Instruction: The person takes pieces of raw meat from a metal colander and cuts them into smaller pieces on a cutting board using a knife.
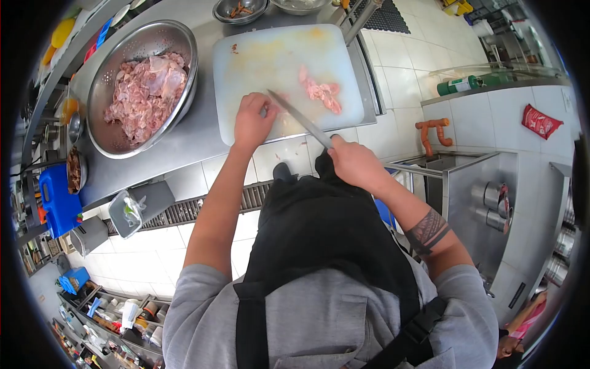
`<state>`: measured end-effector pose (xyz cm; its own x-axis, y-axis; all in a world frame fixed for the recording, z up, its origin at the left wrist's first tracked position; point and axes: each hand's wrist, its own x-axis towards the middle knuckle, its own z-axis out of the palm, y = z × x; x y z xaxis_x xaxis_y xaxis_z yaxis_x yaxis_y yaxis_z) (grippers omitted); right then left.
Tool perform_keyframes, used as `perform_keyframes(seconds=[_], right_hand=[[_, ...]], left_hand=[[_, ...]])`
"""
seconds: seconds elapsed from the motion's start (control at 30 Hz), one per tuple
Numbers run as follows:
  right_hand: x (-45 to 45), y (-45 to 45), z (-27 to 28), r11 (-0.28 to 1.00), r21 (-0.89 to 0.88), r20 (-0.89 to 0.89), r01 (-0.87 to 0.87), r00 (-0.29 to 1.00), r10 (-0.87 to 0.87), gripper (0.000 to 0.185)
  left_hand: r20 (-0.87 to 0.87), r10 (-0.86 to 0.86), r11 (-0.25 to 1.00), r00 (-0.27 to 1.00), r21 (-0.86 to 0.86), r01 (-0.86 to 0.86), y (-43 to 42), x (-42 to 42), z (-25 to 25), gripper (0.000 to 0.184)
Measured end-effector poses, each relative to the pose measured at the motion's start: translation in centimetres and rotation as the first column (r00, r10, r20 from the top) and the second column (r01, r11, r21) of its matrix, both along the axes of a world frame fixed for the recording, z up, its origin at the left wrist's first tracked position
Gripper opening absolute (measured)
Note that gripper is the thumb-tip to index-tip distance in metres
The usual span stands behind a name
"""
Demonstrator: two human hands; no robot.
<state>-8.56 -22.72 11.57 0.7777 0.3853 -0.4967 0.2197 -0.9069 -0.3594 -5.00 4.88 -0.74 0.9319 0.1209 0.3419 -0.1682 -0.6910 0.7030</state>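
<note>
My right hand (355,162) grips a kitchen knife (301,119) at the board's near edge, its blade slanting up and left across the white cutting board (258,55). The knife tip is close to the fingers of my left hand (254,119). That hand rests on the board with curled fingers, and whatever they pinch is mostly hidden; a small pinkish bit shows beside them. To the right of the blade lies a little pile of raw chicken strips (321,92). A steel colander (189,86) left of the board holds a heap of raw chicken pieces (144,98).
The steel counter (206,138) carries metal bowls (239,12) behind the board. Below its near edge are a grey bin (157,200) and a blue jug (60,200). A floor drain grate (178,212) runs beneath. Another person (522,329) is partly visible at lower right.
</note>
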Motion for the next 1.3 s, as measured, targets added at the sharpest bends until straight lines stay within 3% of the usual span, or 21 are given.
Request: perform_keyframes(seconds=[0.1, 0.23, 0.3, 0.4, 0.53, 0.77, 1.0, 1.3], right_hand=[[0.2, 1.0, 0.9, 1.0, -0.001, -0.074, -0.016, 0.997, 0.016, 0.025], [1.3, 2.5, -3.6, 0.993, 0.121, -0.078, -0.015, 0.997, 0.024, 0.022], [2.6, 4.6, -6.1, 0.976, 0.216, 0.035, -0.014, 0.999, 0.007, 0.021], [5.1, 8.1, -6.7, 0.977, 0.209, 0.063, -0.036, 0.998, 0.023, 0.021], [4.1, 7.0, -6.2, 0.979, 0.2, 0.072, -0.043, 0.997, 0.029, 0.021], [1.3, -0.1, -1.5, 0.999, -0.024, -0.024, -0.027, 0.999, 0.026, 0.027], [0.9, 3.1, 0.3, 0.999, 0.018, -0.11, -0.047, 0.993, 0.048, 0.026], [5.2, 9.4, -7.0, 0.961, 0.259, 0.122, -0.096, 0.99, 0.066, 0.03]], left_hand=[[0.007, -0.037, 0.999, 0.999, 0.019, 0.037, 0.1, 0.2, -0.2, 0.019], [-0.016, -0.065, 0.997, 0.998, -0.034, 0.064, 0.4, 0.4, -0.5, 0.02], [-0.056, -0.081, 0.997, 0.995, -0.015, 0.08, 0.4, 0.6, -0.4, 0.019], [-0.039, -0.09, 0.996, 0.995, 0.009, 0.091, 0.7, 0.6, -0.4, 0.018], [-0.068, -0.053, 0.998, 0.996, -0.018, 0.052, 0.6, 0.4, 0.4, 0.017], [-0.017, 0.005, 0.997, 1.0, -0.071, -0.007, 1.2, -0.5, -0.2, 0.016], [0.029, -0.026, 1.0, 0.999, -0.003, 0.026, 1.5, -0.6, 0.2, 0.012], [-0.066, -0.058, 0.997, 0.996, 0.046, 0.061, 1.9, -0.3, 0.3, 0.011]])
